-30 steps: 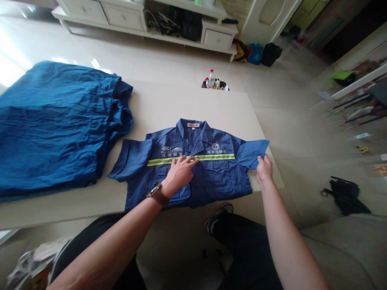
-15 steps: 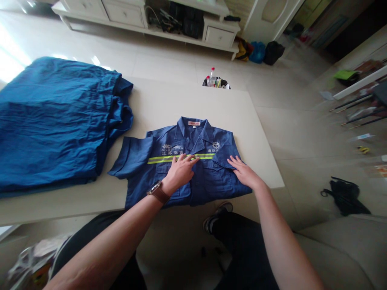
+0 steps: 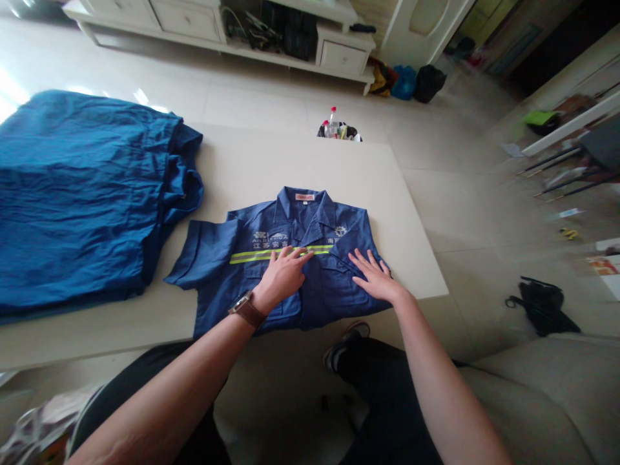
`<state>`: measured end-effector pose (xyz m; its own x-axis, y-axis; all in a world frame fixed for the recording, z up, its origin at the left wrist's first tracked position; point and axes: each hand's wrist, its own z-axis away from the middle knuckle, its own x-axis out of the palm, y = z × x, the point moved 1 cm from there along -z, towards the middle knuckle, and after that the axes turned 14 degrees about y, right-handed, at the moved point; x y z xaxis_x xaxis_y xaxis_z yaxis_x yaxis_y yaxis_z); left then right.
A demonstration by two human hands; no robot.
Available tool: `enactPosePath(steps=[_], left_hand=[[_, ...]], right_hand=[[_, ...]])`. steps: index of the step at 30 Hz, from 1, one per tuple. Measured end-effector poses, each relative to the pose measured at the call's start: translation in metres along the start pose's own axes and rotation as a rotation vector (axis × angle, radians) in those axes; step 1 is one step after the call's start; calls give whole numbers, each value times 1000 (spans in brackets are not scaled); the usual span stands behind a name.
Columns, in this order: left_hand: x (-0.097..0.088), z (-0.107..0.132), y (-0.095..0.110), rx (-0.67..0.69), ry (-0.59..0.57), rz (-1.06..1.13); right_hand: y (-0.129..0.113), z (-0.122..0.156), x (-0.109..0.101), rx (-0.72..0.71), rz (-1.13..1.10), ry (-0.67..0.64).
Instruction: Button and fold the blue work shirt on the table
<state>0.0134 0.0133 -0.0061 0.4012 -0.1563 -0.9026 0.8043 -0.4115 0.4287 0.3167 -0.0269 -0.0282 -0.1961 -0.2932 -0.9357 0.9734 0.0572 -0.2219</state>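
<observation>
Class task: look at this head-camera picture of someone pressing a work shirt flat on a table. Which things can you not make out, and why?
Head view only:
- Shirt chest print: too small to read; the left hand covers part of the stripe.
- Shirt's folded-in sleeve: under the right hand.
- Shirt hem: hangs past the table edge, hidden by the forearms.
- Blue pile: cut off by the left edge; how many pieces is unclear.
- Bin: mostly hidden behind the table.

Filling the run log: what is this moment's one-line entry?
left hand flat on work shirt | right hand flat on folded-in sleeve | table
</observation>
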Motion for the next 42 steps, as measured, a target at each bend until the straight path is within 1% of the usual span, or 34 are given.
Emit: enactPosePath(steps=[4,8,10,12,13,15,16,17,19,22,25,27,28,29,30,32,33,34,35,36,37,38,40,42], left_hand=[[1,0,-1,-4,-5,4],[3,0,-3,-2,5,6],[3,0,-3,-3,5,5],[3,0,-3,-2,-3,5],[3,0,-3,-1,-8,4],[3,0,-4,3,-22,2],[4,1,-4,3,-30,-2],[4,1,-4,3,-41,-5],[7,2,-5,2,-64,-8],[10,3,-6,3,-83,0],[6,0,-8,30,-61,43],[-5,-4,-13,58,-6,110],[-13,-6,-18,43,45,137],[-22,-8,-26,-10,111,145],[-33,-9,-35,-111,187,126],[-56,-6,-59,-417,322,18],[-67,-2,-73,-584,357,-46],[-76,3,-87,-727,361,-101],[-82,9,-101,-836,340,-136],[-86,15,-115,-913,305,-154],[-88,22,-128,-956,261,-161],[-87,27,-139,-969,216,-165],[-81,38,-159,-942,147,-190],[-73,46,-174,-908,129,-233]], right_hand=[[20,0,2,84,11,11],[39,3,4,126,15,32],[43,5,0,154,25,27],[43,7,-9,183,16,47],[40,8,-15,192,-2,92],[30,7,-25,187,-60,227],[22,6,-29,166,-88,281],[13,4,-29,137,-105,309],[-7,1,-24,57,-101,280],[-34,-4,-6,-36,-42,227],[-49,-8,10,-67,-3,222],[-52,-10,17,-61,4,207],[-52,-11,19,-51,4,197],[-51,-13,20,-40,3,189],[-51,-14,21,-29,3,183],[-49,-17,22,-14,7,170],[-48,-18,22,-11,10,162],[-48,-19,22,-9,14,152],[-47,-20,22,-7,18,141],[-47,-21,21,-4,23,130],[-47,-21,21,0,28,118],[-47,-22,21,4,33,109],[-46,-23,20,10,43,98],[-46,-23,19,5,47,97]])
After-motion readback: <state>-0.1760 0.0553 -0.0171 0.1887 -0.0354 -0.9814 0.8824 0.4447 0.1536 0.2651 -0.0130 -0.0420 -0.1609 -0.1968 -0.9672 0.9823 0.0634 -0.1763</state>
